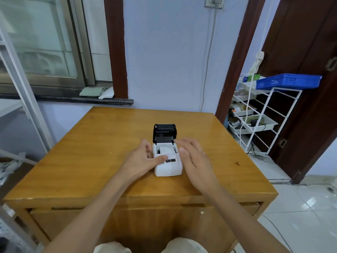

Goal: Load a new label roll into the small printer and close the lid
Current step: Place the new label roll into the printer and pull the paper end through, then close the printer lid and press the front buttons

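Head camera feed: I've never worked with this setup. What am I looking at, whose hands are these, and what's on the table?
There is no robot here. One wide-angle camera sits on a person's head and looks forward and down, so the two bare arms reaching in from the bottom are the wearer's own. On the wooden table stands a small white printer with its black lid flipped up and open at the back. A white label roll seems to lie in the open bay. The left hand steadies the printer's left side, thumb resting on top. The right hand hovers open beside the printer's right edge, blurred, holding nothing. Nothing else lies on the table.
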### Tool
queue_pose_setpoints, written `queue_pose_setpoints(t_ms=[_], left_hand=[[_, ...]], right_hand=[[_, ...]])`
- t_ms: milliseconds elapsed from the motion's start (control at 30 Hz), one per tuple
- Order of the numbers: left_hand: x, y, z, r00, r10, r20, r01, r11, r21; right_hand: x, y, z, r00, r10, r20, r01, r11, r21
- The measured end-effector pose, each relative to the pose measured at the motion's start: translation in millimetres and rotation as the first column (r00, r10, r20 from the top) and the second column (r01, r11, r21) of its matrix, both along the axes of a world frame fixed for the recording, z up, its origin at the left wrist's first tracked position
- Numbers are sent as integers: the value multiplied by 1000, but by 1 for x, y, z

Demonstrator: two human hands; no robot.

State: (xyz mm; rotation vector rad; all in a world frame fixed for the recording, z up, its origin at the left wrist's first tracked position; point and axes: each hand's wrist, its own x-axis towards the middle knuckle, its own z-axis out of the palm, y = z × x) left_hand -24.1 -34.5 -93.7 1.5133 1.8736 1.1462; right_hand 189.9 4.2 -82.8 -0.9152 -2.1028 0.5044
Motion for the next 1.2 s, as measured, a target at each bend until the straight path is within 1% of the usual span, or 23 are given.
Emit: queue_pose_setpoints(t_ms=[67,100,233,300,367,533,633,800,933,1100,1200], left_hand=[[0,0,0,1000,-4,14,4,1000,-4],[-1,1,0,1000,-6,25,6,1000,-4],[-3,3,-1,995,-24,98,24,1000,2],[-3,3,-2,993,-24,117,23,1000,4],[-3,2,-2,991,-27,131,26,1000,8],[-4,3,-3,986,-40,159,38,999,20],[-5,3,-3,985,-46,168,44,999,15],[-5,1,-3,984,-47,171,45,999,12],[-3,1,-2,988,-36,151,33,999,26],[-4,1,-3,992,-42,115,40,999,20],[-3,1,-3,993,-39,113,37,999,17]], right_hand=[[-9,16,15,999,-50,-4,51,998,25],[-15,25,22,998,-57,19,57,998,22],[-38,57,49,981,25,190,-15,998,-57],[-45,64,52,969,68,237,-51,996,-76],[-48,65,49,969,72,236,-62,997,-49],[-44,61,38,990,-7,140,-8,994,109],[-39,56,35,992,-22,126,3,988,154],[-34,50,34,994,-10,112,-9,986,168],[-27,46,32,989,30,144,-53,986,159],[-21,42,26,973,50,226,-88,984,158],[-19,41,25,971,70,229,-107,983,152]])
